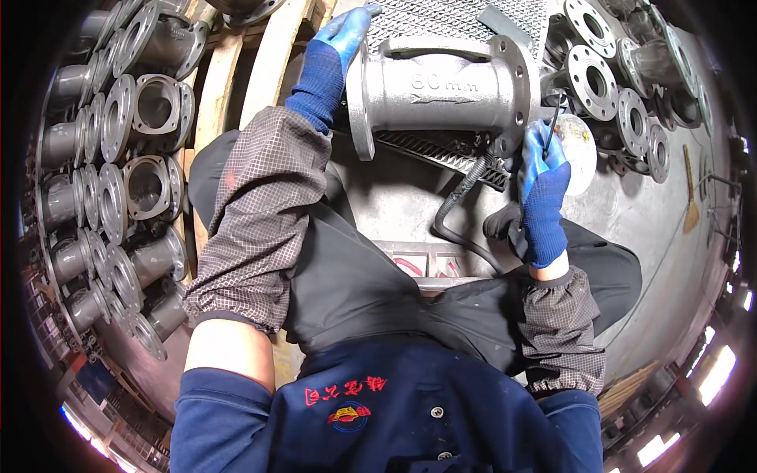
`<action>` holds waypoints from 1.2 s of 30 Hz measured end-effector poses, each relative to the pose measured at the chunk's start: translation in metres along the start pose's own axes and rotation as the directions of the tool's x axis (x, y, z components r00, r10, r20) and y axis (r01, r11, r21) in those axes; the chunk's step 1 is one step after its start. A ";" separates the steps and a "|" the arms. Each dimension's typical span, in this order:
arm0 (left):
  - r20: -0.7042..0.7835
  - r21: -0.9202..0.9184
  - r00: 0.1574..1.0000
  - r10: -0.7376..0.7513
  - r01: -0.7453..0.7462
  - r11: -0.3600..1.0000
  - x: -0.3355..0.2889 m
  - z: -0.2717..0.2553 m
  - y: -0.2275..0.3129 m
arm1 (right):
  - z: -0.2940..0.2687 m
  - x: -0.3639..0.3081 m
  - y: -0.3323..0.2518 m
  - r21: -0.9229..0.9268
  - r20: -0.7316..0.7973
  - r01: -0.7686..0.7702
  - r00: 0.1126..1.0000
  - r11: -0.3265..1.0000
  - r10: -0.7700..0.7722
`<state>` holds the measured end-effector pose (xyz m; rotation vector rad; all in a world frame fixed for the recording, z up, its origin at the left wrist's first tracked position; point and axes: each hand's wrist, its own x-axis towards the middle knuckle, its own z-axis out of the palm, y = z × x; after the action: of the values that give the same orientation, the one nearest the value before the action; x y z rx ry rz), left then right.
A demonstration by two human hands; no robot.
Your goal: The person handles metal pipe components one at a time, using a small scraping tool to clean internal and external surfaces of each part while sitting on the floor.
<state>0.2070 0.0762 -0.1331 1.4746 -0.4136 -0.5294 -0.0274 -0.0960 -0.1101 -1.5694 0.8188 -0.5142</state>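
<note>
A grey metal valve body (441, 91) with a round flange at each end lies on its side in front of me. My left hand (343, 39), in a blue coated glove, reaches along its left flange, fingers stretched out and close together against the rim. My gloved right hand (544, 154) is beside the right flange, closed around a thin dark rod-like tool (554, 118) that points up; the tool's kind is not clear. Right behind that hand is a white round disc or lid (579, 158) with yellowish-brown stains.
Several grey flanged castings (146, 185) are stacked on the left beside a wooden pallet (217, 94). More flanged castings (591, 83) are piled at the right. Under the valve body are a metal mesh (430, 20), a slotted bar (441, 154) and a dark flexible hose (449, 213). A broom (691, 209) lies farther right.
</note>
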 end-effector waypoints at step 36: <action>-0.215 0.001 0.907 -0.363 0.372 0.928 -0.039 0.022 0.002 | -0.006 -0.025 -0.045 -0.453 0.251 0.441 0.897 0.775 -0.363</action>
<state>0.1629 0.0803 -0.1277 1.6407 0.0266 -0.6561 -0.0386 -0.0808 -0.0622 -2.2698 0.5110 -0.5024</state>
